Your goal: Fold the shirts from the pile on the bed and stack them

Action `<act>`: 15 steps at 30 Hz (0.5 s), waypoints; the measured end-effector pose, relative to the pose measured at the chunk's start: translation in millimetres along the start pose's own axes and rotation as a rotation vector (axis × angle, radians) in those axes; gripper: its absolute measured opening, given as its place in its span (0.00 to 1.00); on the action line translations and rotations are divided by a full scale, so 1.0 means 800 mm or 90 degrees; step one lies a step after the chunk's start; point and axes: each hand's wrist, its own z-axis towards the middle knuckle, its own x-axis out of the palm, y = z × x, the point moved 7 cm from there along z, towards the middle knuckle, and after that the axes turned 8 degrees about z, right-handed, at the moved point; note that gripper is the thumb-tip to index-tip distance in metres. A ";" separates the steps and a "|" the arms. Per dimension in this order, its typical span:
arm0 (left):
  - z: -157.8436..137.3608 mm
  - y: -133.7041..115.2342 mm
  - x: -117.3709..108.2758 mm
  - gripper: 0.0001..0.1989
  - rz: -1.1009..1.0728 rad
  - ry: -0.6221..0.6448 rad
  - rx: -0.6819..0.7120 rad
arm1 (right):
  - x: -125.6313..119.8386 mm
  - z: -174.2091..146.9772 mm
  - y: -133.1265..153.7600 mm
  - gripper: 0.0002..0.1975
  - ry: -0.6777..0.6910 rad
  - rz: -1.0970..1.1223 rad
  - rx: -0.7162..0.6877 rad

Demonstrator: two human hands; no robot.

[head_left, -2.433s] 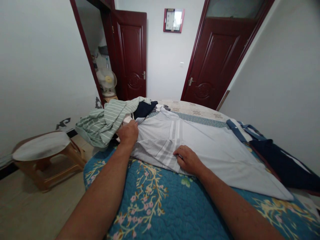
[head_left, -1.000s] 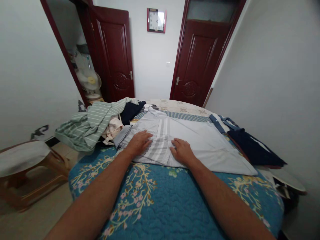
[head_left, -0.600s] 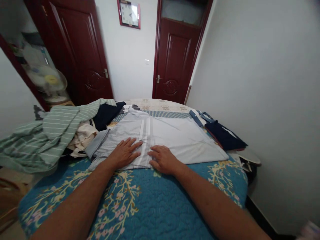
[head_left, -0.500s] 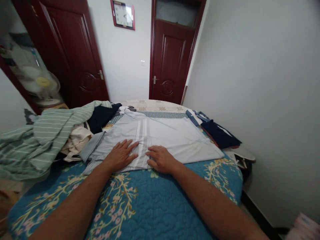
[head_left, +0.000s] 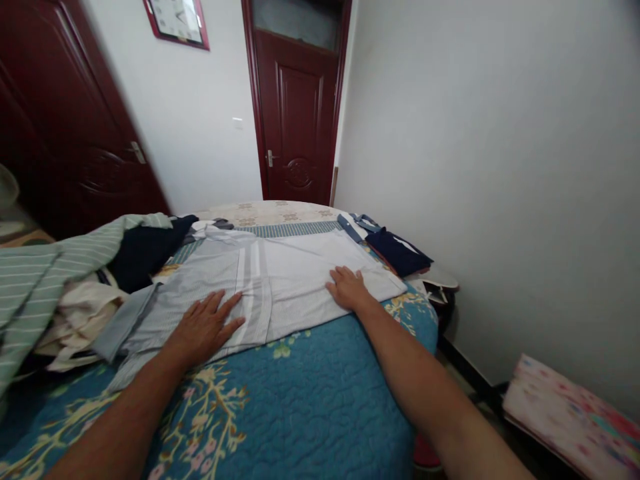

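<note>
Blue quilt (head_left: 320,387) carries the shirt (head_left: 300,260), long axis left-right; your left hand (head_left: 206,327) and right hand (head_left: 348,289) both rest on it, fingers apart, clamping nothing.

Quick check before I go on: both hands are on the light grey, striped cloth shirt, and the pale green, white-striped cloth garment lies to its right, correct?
Not quite: the pale green, white-striped cloth garment lies to the left of the light grey, striped cloth shirt, as the head view shows. The left hand and right hand are both on the shirt.
</note>
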 end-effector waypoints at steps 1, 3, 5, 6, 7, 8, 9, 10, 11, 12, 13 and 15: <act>0.000 0.000 0.001 0.35 0.001 -0.002 -0.001 | -0.007 0.002 -0.019 0.30 -0.021 -0.006 0.037; -0.001 0.000 0.000 0.35 0.001 -0.007 -0.003 | -0.020 0.004 -0.053 0.30 -0.069 -0.019 0.111; -0.003 -0.002 -0.002 0.35 -0.002 -0.007 -0.004 | -0.032 0.003 -0.080 0.30 -0.126 -0.037 0.179; -0.004 -0.003 -0.004 0.35 -0.005 -0.006 -0.005 | -0.035 0.002 -0.091 0.30 -0.149 -0.046 0.203; -0.004 -0.004 -0.005 0.35 -0.008 -0.004 -0.006 | -0.038 0.002 -0.098 0.29 -0.164 -0.055 0.218; -0.005 -0.004 -0.006 0.35 -0.012 -0.001 -0.010 | -0.038 0.003 -0.104 0.29 -0.171 -0.063 0.225; -0.005 -0.004 -0.007 0.35 -0.014 0.001 -0.016 | -0.037 0.004 -0.108 0.28 -0.171 -0.071 0.227; -0.005 -0.004 -0.008 0.35 -0.014 0.003 -0.023 | -0.035 0.006 -0.111 0.28 -0.165 -0.078 0.227; -0.005 -0.004 -0.008 0.35 -0.013 0.005 -0.030 | -0.033 0.008 -0.114 0.28 -0.156 -0.084 0.226; -0.005 -0.003 -0.008 0.36 -0.010 0.007 -0.036 | -0.031 0.010 -0.116 0.28 -0.149 -0.090 0.225; -0.005 -0.002 -0.007 0.36 -0.007 0.010 -0.042 | -0.030 0.011 -0.118 0.29 -0.142 -0.096 0.224; -0.006 -0.001 -0.005 0.37 -0.006 0.010 -0.049 | -0.029 0.015 -0.122 0.32 -0.130 -0.106 0.214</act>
